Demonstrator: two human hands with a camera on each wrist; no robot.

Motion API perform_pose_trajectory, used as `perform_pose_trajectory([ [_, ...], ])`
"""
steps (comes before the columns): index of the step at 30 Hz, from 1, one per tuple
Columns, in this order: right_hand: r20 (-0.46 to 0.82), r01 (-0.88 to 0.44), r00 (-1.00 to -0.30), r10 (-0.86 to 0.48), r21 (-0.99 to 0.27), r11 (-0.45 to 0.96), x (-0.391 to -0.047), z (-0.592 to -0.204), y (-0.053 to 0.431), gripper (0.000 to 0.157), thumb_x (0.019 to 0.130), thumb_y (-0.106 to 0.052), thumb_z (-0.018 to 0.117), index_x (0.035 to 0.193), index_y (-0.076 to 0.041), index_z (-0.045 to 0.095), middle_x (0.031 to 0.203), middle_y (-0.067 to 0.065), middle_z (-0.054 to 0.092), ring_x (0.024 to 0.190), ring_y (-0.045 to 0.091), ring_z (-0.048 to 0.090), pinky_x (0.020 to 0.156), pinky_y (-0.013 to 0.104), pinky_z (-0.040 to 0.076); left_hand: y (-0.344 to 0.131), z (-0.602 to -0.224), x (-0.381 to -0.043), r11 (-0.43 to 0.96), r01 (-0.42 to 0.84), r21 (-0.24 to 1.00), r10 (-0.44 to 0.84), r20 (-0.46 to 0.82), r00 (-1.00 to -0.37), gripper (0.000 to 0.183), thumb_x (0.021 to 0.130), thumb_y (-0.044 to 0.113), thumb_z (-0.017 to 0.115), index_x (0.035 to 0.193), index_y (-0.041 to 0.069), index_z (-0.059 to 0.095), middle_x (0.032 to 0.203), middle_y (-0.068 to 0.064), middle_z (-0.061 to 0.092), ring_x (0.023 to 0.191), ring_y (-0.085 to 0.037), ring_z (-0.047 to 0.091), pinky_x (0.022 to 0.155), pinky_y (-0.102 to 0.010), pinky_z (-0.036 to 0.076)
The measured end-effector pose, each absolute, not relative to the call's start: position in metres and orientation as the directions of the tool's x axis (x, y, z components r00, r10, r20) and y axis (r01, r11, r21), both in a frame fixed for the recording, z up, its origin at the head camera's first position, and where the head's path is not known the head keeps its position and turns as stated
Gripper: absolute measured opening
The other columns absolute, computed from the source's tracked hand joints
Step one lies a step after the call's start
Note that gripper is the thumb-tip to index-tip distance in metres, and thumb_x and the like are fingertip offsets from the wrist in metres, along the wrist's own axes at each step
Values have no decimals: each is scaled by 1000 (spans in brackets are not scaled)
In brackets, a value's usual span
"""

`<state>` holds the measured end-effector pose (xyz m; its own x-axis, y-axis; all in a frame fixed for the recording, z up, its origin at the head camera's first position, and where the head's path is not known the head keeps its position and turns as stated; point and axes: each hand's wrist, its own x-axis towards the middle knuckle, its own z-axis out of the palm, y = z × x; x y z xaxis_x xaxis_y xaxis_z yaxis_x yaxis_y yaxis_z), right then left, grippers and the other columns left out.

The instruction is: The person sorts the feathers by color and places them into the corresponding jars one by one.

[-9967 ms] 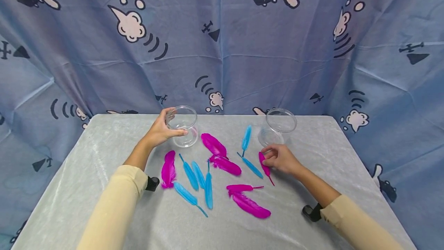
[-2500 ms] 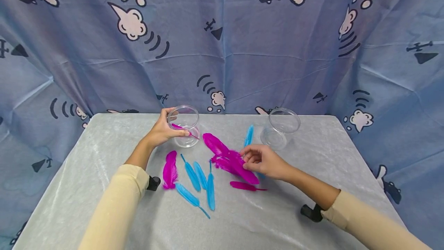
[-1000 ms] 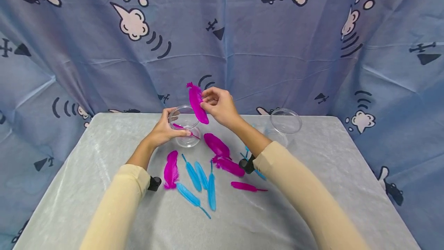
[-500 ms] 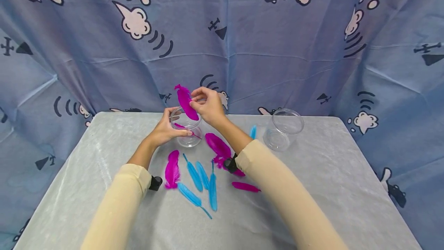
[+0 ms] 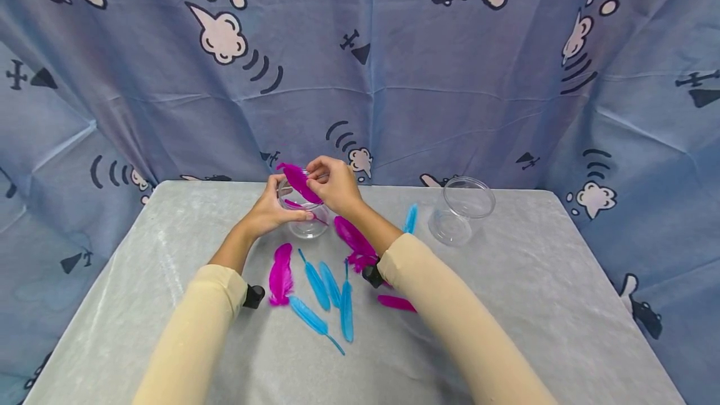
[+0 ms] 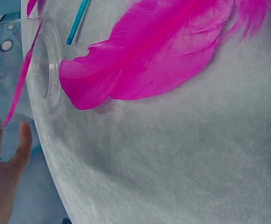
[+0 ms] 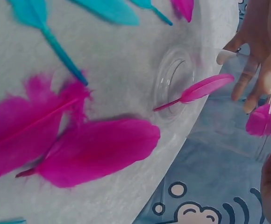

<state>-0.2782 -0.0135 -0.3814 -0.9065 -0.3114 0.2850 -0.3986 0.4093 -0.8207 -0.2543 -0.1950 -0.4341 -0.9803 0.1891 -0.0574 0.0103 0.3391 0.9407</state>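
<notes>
The left hand [image 5: 269,211] grips the clear jar [image 5: 304,214] at the table's far side; the right hand [image 5: 335,187] pinches a pink feather [image 5: 299,181] at its mouth. Steady the jar, feed the quill down first — vane follows — beside the feather already inside [image 7: 202,88].

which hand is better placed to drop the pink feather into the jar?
Right. The right hand pinches the pink feather right over the mouth of the clear jar. The left hand is wrapped round that jar's side, steadying it, so it probably cannot let go.
</notes>
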Motion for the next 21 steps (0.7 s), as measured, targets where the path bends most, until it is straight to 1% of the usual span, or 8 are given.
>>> perform_pose_trajectory([
  [3, 282, -412, -899, -335, -806, 426, -278, -382, -11, 12, 89, 0, 71, 101, 0, 68, 91, 11, 72, 83, 20, 70, 76, 23, 57, -194, -433, -254, 360, -10, 933, 169, -76, -983, 93, 81, 21, 84, 144, 10, 17, 157, -14, 24, 145, -36, 26, 112, -56, 33],
  [6, 276, -425, -892, -357, -782, 457, -280, -383, -7, 11, 90, 0, 70, 100, 0, 68, 91, 10, 71, 83, 20, 69, 77, 23, 56, -195, -433, -254, 367, -14, 930, 162, -79, -984, 94, 80, 22, 85, 144, 9, 17, 155, -16, 26, 144, -36, 27, 114, -55, 30],
  [10, 257, -431, -887, -384, -762, 483, -280, -384, -3, 13, 90, 0, 71, 102, 2, 68, 92, 9, 72, 85, 20, 69, 79, 24, 56, -195, -433, -254, 343, 1, 939, 179, -65, -982, 96, 80, 20, 85, 147, 9, 17, 153, -17, 32, 143, -36, 30, 114, -53, 31],
  [15, 237, -436, -876, -420, -761, 480, -278, -383, 2, 15, 91, -2, 71, 105, 0, 67, 94, 9, 72, 89, 20, 70, 82, 24, 56, -194, -435, -255, 339, 4, 941, 185, -63, -981, 99, 81, 18, 84, 150, 9, 14, 158, -17, 28, 146, -35, 27, 115, -54, 29],
  [17, 235, -444, -869, -435, -759, 477, -277, -382, 5, 16, 91, -3, 71, 106, -1, 67, 96, 9, 72, 91, 20, 70, 84, 26, 56, -194, -435, -255, 333, 3, 943, 186, -62, -981, 99, 81, 17, 84, 151, 9, 14, 158, -17, 28, 146, -35, 26, 115, -55, 29],
  [21, 257, -475, -852, -456, -746, 467, -273, -381, 14, 19, 90, -3, 72, 108, -3, 67, 101, 10, 72, 96, 21, 70, 91, 33, 54, -194, -435, -255, 338, 5, 941, 185, -61, -981, 99, 81, 17, 84, 150, 9, 15, 158, -17, 29, 146, -35, 27, 115, -55, 29],
])
